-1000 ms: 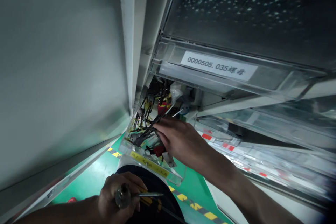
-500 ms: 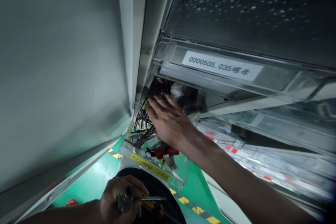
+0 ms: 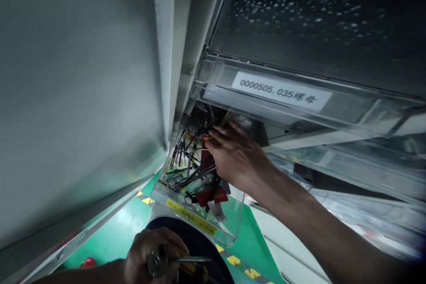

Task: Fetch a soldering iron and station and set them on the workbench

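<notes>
My right hand [image 3: 236, 155] is in a clear plastic drawer [image 3: 229, 235], its fingers reaching forward and their tips partly hidden among small tools. Under and beside it lie several thin metal bits [image 3: 181, 153], dark rods [image 3: 196, 175] and a red packet [image 3: 205, 144]. A red piece [image 3: 213, 197] sits near the drawer's front. Low in view, my left hand [image 3: 149, 253] is closed around a tool with a round metal end [image 3: 158, 260] and a thin metal shaft [image 3: 193, 259]. A yellow-and-black part shows below the shaft, but whether it belongs to the same tool I cannot tell.
Above stands another clear drawer with a white label [image 3: 282, 91], holding many small shiny pieces [image 3: 299, 4]. A large grey panel [image 3: 76, 88] closes off the left. Further clear drawers [image 3: 366, 164] are at the right. Yellow-black tape [image 3: 233, 259] marks the green floor [image 3: 113, 230].
My right hand has shifted to the right within the drawer, baring the red packet and more of the metal bits. My left hand keeps its hold with little movement.
</notes>
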The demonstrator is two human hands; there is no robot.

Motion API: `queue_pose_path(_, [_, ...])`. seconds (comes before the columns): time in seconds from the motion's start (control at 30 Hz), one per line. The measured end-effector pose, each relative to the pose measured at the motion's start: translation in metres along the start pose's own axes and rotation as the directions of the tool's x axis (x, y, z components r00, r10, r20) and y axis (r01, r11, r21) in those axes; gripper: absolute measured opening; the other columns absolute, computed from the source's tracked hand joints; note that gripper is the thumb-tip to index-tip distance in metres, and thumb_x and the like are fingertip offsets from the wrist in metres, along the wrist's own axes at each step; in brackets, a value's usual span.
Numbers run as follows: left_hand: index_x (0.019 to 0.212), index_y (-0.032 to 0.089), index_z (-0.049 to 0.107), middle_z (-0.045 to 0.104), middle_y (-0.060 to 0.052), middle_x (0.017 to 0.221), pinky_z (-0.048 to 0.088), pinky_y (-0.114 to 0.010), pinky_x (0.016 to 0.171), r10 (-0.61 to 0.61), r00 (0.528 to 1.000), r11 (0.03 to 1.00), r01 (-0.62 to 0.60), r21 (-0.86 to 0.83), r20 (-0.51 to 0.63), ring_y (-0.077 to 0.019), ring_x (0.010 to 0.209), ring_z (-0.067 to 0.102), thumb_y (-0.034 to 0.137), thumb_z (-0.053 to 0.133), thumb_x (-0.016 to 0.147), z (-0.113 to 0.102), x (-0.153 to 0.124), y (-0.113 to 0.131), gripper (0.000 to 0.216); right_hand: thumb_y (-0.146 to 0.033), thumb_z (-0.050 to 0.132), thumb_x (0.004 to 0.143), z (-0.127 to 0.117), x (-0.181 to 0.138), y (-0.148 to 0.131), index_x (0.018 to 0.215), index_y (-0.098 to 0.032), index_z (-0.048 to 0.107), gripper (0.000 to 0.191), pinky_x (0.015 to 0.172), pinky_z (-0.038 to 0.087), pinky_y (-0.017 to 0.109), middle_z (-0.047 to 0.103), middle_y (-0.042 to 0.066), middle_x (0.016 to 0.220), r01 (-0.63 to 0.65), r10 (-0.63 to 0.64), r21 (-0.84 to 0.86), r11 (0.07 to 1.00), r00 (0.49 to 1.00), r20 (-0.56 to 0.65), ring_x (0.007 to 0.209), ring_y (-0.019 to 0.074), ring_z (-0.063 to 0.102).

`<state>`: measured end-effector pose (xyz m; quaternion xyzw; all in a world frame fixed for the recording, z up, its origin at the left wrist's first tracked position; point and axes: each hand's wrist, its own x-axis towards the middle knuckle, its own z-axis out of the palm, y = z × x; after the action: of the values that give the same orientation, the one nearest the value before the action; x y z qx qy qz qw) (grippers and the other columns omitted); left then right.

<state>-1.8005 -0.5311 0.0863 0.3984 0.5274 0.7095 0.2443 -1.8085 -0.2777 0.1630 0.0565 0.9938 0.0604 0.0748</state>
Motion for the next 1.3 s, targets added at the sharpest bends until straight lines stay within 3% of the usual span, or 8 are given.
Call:
queue_pose_path(0.17, [0.096, 0.018, 0.055, 0.072, -0.011, 0.085, 0.053, -0.017, 0.048, 0.005, 1.000, 1.000, -0.005, 0.007, -0.005, -0.0122, 0.056, 0.067, 0.019, 0.056, 0.091, 0.001, -0.001, -0.002, 0.005, -0.006, 0.054, 0.077, -0.007, 0.011, -0.003, 0.095, -0.014, 0.075, 0.029, 0.113, 0.028, 0.052, 0.062, 0.016, 0.124, 0.058, -0.058, 0.050, 0.997, 0.998, -0.001, 0.128, 0.0316, 0.048])
queue_pose_path(0.33, [0.095, 0.017, 0.054, 0.071, -0.012, 0.085, 0.051, -0.016, 0.047, -0.002, 1.000, 0.998, 0.001, 0.060, 0.020, -0.0124, 0.057, 0.067, 0.019, 0.056, 0.091, -0.002, 0.000, 0.002, 0.005, -0.011, 0.053, 0.080, -0.012, 0.033, -0.004, 0.112, -0.006, 0.068, 0.036, 0.116, 0.022, 0.046, 0.050, 0.020, 0.138, -0.014, 0.012, 0.037, 0.999, 0.999, 0.043, 0.137, 0.0306, 0.036])
queue_pose_path(0.47, [0.101, 0.020, 0.052, 0.071, -0.009, 0.085, 0.053, -0.017, 0.050, 0.015, 0.999, 0.998, -0.017, 0.058, 0.036, -0.0110, 0.056, 0.066, 0.016, 0.054, 0.091, -0.001, 0.002, 0.006, 0.011, -0.009, 0.044, 0.084, -0.007, 0.051, -0.004, 0.122, -0.002, 0.061, 0.042, 0.111, 0.028, 0.049, 0.053, 0.023, 0.134, -0.137, 0.136, 0.026, 0.990, 0.990, 0.040, 0.131, 0.0312, 0.044])
queue_pose_path(0.6, [0.101, 0.020, 0.053, 0.072, -0.010, 0.088, 0.054, -0.017, 0.054, 0.010, 0.999, 0.999, -0.012, 0.052, 0.041, -0.0118, 0.061, 0.067, 0.014, 0.054, 0.090, 0.000, 0.004, 0.009, 0.013, -0.007, 0.046, 0.080, 0.000, 0.051, -0.002, 0.125, -0.001, 0.057, 0.046, 0.111, 0.027, 0.050, 0.052, 0.020, 0.136, -0.085, 0.085, 0.054, 0.995, 0.996, 0.009, 0.133, 0.0314, 0.042])
queue_pose_path(0.8, [0.097, 0.020, 0.051, 0.064, -0.003, 0.056, 0.057, -0.022, 0.062, 0.030, 0.998, 0.991, -0.037, 0.130, 0.055, -0.0201, 0.075, 0.070, 0.013, 0.054, 0.089, -0.002, 0.007, 0.013, 0.011, -0.004, 0.047, 0.072, 0.002, 0.034, 0.010, 0.121, -0.014, 0.062, 0.051, 0.108, 0.036, 0.045, 0.062, 0.010, 0.126, 0.009, -0.012, 0.226, 0.974, 1.000, 0.011, 0.120, 0.0267, 0.056])
queue_pose_path(1.0, [0.097, 0.021, 0.049, 0.062, -0.002, 0.056, 0.056, -0.020, 0.061, 0.023, 0.997, 0.984, -0.035, 0.172, 0.073, -0.0193, 0.078, 0.069, 0.012, 0.052, 0.089, -0.003, 0.006, 0.014, 0.013, 0.002, 0.042, 0.071, 0.007, 0.030, 0.022, 0.121, -0.017, 0.063, 0.057, 0.085, 0.052, 0.026, 0.071, 0.003, 0.109, -0.053, 0.073, 0.553, 0.831, 0.997, -0.015, 0.099, 0.0172, 0.066])
queue_pose_path(1.13, [0.095, 0.022, 0.048, 0.061, -0.001, 0.057, 0.055, -0.019, 0.060, 0.012, 0.998, 0.985, -0.023, 0.169, 0.064, -0.0186, 0.076, 0.069, 0.012, 0.053, 0.088, -0.001, 0.005, 0.013, 0.013, -0.005, 0.048, 0.078, 0.003, 0.038, 0.013, 0.116, -0.018, 0.066, 0.044, 0.086, 0.050, 0.028, 0.072, 0.005, 0.106, -0.201, 0.255, 0.434, 0.878, 0.965, -0.069, 0.101, 0.0210, 0.066])
queue_pose_path(1.3, [0.095, 0.022, 0.048, 0.061, -0.002, 0.057, 0.055, -0.019, 0.060, 0.005, 0.997, 0.988, -0.017, 0.153, 0.080, -0.0196, 0.078, 0.070, 0.012, 0.052, 0.088, -0.001, 0.006, 0.016, 0.012, -0.020, 0.055, 0.081, -0.009, 0.059, 0.004, 0.103, -0.018, 0.071, 0.027, 0.083, 0.048, 0.033, 0.072, 0.011, 0.100, -0.156, 0.151, 0.188, 0.970, 0.988, 0.043, 0.098, 0.0272, 0.066])
